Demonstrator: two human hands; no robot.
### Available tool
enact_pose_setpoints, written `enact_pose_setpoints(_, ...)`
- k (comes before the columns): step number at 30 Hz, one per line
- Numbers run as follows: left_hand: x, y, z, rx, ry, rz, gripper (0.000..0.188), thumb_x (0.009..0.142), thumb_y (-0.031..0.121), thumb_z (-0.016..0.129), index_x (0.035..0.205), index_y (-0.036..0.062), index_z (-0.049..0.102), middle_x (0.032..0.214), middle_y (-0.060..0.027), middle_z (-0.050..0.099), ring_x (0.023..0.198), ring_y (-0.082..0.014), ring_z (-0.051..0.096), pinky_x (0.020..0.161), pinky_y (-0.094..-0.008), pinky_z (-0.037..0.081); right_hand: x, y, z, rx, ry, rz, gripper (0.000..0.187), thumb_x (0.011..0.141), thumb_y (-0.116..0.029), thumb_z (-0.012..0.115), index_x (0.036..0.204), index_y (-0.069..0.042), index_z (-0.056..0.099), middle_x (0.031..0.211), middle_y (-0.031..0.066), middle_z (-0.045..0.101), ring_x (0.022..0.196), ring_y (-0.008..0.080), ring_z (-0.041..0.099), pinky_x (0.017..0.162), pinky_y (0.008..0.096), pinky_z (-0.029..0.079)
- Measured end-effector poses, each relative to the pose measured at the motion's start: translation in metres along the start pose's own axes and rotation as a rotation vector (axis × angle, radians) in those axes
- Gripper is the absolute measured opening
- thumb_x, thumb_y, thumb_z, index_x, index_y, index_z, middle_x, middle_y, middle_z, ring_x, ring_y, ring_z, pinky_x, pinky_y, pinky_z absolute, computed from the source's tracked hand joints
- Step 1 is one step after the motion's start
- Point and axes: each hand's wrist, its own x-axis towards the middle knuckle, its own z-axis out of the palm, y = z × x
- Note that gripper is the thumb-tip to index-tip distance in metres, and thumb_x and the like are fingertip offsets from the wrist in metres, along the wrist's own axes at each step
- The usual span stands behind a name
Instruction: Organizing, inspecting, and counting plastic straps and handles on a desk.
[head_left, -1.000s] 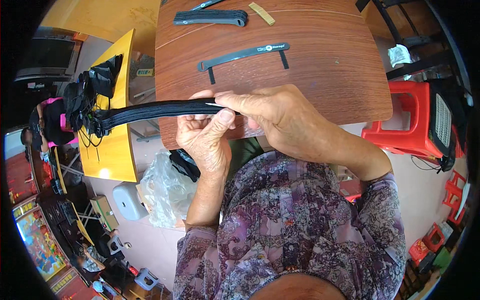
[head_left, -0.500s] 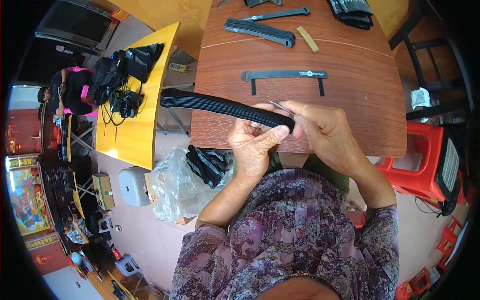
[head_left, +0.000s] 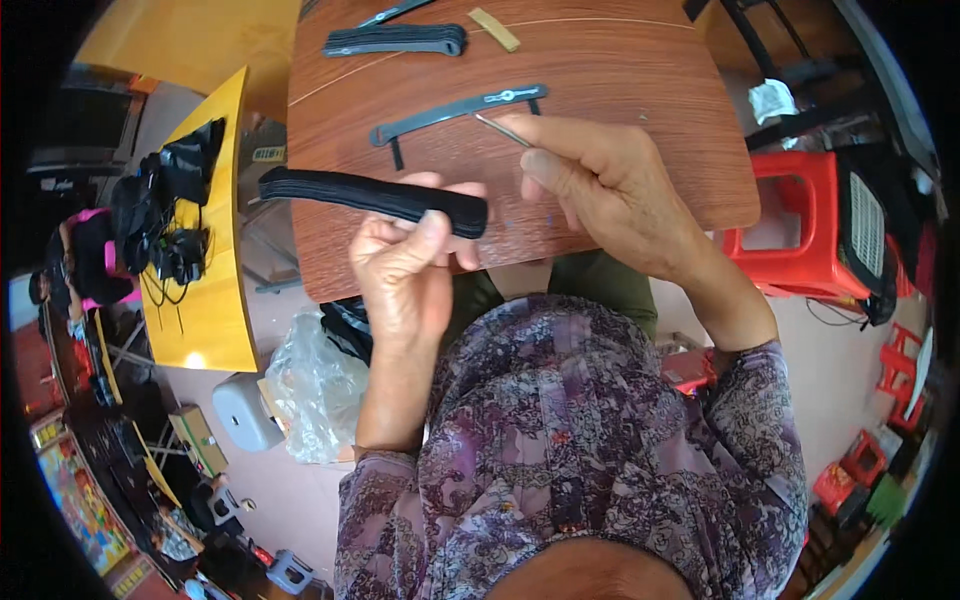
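Note:
My left hand grips one end of a bundle of stacked black straps, thumb on top, above the near edge of the table. The bundle's other end points left, past the table's edge. In my right hand, a thin pointed metal tool is pinched between thumb and forefinger, apart from the bundle. Beyond both hands a single grey strap with a slotted end lies across two short black strips. A stack of grey-and-black straps rests farther back.
A tan block lies on the brown table. To the left, a yellow table carries black pouches and cables. Red stools stand at the right. A clear plastic bag and grey stool are on the floor.
My right hand with the tool has come away from the bundle's end, leaving a gap. My left hand still holds the bundle. The whole view has shifted and turned.

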Motion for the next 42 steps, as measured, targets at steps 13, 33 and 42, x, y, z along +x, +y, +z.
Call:
enact_pose_setpoints(13,-0.002,0.006,0.005,-0.292,-0.029,-0.167,0.030,0.089,0.013,0.058,0.112,-0.0050,0.053,0.102,-0.0250,0.062,0.083,-0.0317,0.064,0.050,-0.0312,0.047,-0.032,0.002,0.003,-0.162,-0.123,-0.162,0.058,0.076,0.009,0.054,0.129,-0.012,0.052,0.073,0.0116,0.060,0.065,0.0207,0.059,0.065,0.0287,0.050)
enact_pose_setpoints(33,-0.001,0.006,0.004,-0.275,0.083,-0.206,0.028,0.089,0.014,0.059,0.108,-0.0063,0.056,0.087,-0.0188,0.065,0.077,-0.0301,0.064,0.048,-0.0294,0.046,-0.029,0.006,0.011,-0.098,-0.121,-0.109,0.057,0.078,0.011,0.050,0.128,-0.016,0.053,0.089,0.0175,0.067,0.071,0.0222,0.067,0.065,0.0307,0.053)
enact_pose_setpoints(42,-0.001,0.004,0.011,-0.231,0.180,-0.225,0.024,0.085,0.010,0.062,0.104,-0.0040,0.058,0.085,-0.0178,0.065,0.072,-0.0300,0.065,0.048,-0.0306,0.047,-0.027,0.007,0.009,0.020,-0.170,0.003,0.061,0.076,0.011,0.048,0.127,-0.023,0.055,0.084,0.0073,0.069,0.053,0.0107,0.055,0.055,0.0256,0.048)
